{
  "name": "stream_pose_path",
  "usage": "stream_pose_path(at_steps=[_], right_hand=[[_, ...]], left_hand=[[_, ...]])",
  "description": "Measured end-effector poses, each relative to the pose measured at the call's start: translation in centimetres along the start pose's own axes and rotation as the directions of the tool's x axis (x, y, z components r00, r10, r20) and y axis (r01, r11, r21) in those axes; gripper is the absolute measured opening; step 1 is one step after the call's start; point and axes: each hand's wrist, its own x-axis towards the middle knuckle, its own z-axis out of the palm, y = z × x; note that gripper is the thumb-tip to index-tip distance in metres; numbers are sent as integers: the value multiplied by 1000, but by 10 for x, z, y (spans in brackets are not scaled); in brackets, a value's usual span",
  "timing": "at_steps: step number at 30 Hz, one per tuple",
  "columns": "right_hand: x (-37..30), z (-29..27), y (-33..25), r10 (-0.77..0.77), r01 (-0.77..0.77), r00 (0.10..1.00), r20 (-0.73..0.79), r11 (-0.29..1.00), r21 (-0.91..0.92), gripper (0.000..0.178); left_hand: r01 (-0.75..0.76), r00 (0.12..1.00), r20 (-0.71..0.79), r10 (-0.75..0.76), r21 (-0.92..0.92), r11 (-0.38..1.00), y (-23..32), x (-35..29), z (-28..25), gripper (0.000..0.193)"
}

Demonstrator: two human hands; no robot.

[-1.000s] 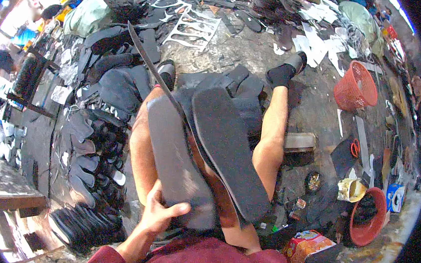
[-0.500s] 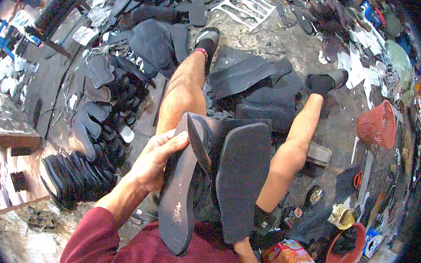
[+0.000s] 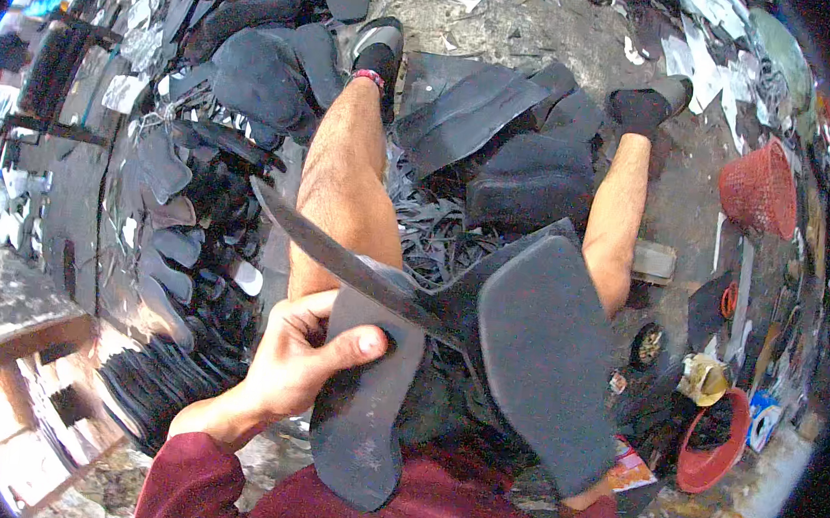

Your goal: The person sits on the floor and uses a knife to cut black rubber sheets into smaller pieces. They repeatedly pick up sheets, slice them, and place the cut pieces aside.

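My left hand (image 3: 312, 359) grips a grey shoe sole (image 3: 361, 422), thumb pressed on its upper face and fingers underneath. The sole's lower end hangs over my maroon top. To the right, a thick black sole (image 3: 550, 350) stands tilted, with a thin dark sheet edge behind its top. My right wrist (image 3: 588, 495) shows at the lower end of this black sole; the hand and its fingers are hidden behind it. Between the two soles, a dark curved strip (image 3: 345, 268), seen nearly edge-on, slants from upper left across the grey sole's top toward the black one.
Black sheet pieces (image 3: 530, 180) and thin offcuts (image 3: 438, 226) lie between my legs. Stacked soles (image 3: 162, 385) and a wooden bench (image 3: 16, 308) are at the left. A red basket (image 3: 759, 187), a red bowl (image 3: 715, 443) and a yellowish tin (image 3: 702, 380) are at the right.
The black sole has moved right and tilted away from the grey one. The dark strip has swung out to the left. My left thumb has moved lower on the grey sole.
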Motion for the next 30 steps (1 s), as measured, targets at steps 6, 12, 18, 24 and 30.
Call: stream_pose_path(at_steps=[6, 12, 18, 24, 30], right_hand=[[59, -55, -28, -61, 92, 942, 331, 993, -77, 39], [96, -52, -26, -120, 138, 853, 508, 990, 2, 40], [25, -76, -13, 9, -56, 984, 176, 963, 264, 42], [-2, -5, -17, -169, 250, 888, -428, 958, 140, 46], [-33, 27, -17, -157, 200, 798, -582, 980, 9, 43]], left_hand=[[73, 990, 113, -79, 59, 996, 11, 6, 10, 26], [159, 980, 94, -174, 141, 977, 6, 5, 16, 26], [471, 690, 720, -74, -369, 801, -4, 29, -18, 83], [-458, 889, -141, 436, -335, 824, -15, 20, 104, 60], [-282, 960, -179, 217, -592, 755, 13, 33, 124, 38]])
